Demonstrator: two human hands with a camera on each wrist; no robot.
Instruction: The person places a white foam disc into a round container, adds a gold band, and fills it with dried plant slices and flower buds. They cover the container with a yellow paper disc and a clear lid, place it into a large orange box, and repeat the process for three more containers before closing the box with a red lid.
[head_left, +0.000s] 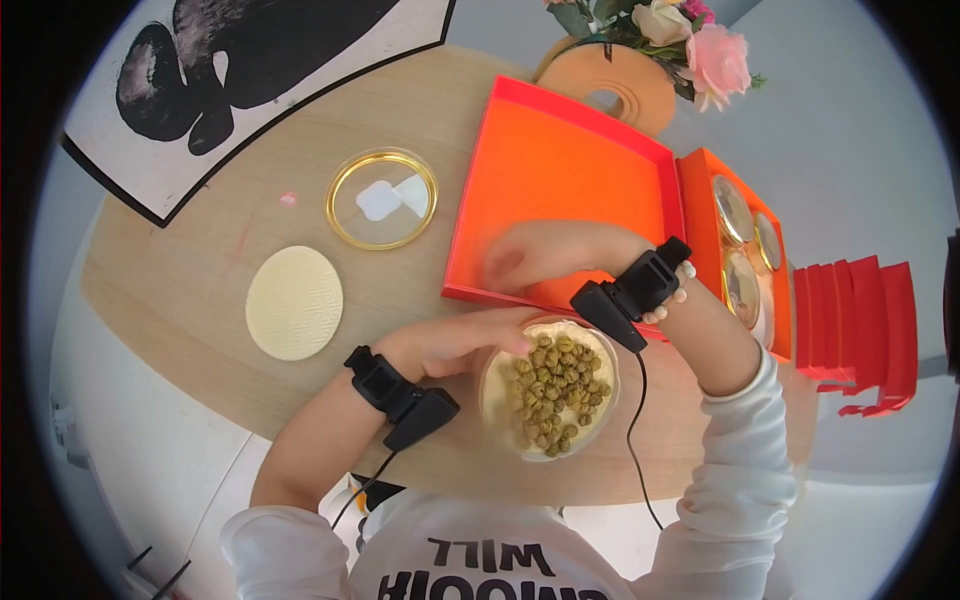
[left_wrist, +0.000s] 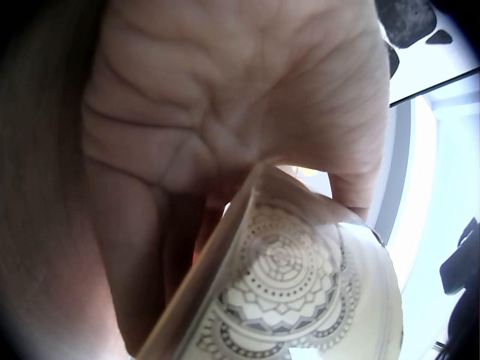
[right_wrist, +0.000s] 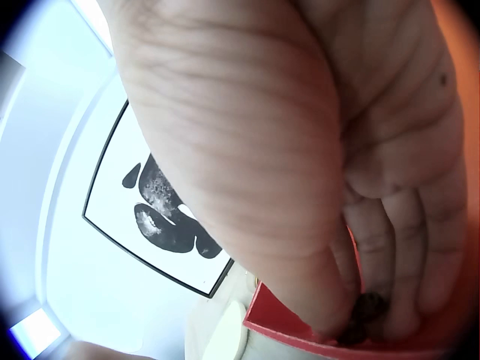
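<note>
A clear round tub [head_left: 491,400] with many green-brown dried buds [head_left: 562,385] in a pale lining stands at the table's front edge. My left hand [head_left: 450,343] grips its far left side; in the left wrist view the fingers and thumb of the hand [left_wrist: 232,97] straddle the patterned tub wall [left_wrist: 281,277]. Over the near left corner of the red-rimmed orange tray [head_left: 580,160] is my right hand [head_left: 560,255]. In the right wrist view this hand [right_wrist: 300,165] pinches a few dark buds [right_wrist: 367,307] between thumb and fingertips, beside the red rim [right_wrist: 300,341].
Left on the table lie a cream textured disc [head_left: 294,303] and a gold-rimmed clear lid [head_left: 382,198]. To the right stand an orange box [head_left: 705,200] with gold-rimmed tubs and folded red pieces [head_left: 850,320]. Flowers [head_left: 715,60] and a black-and-white picture [head_left: 250,60] are at the back.
</note>
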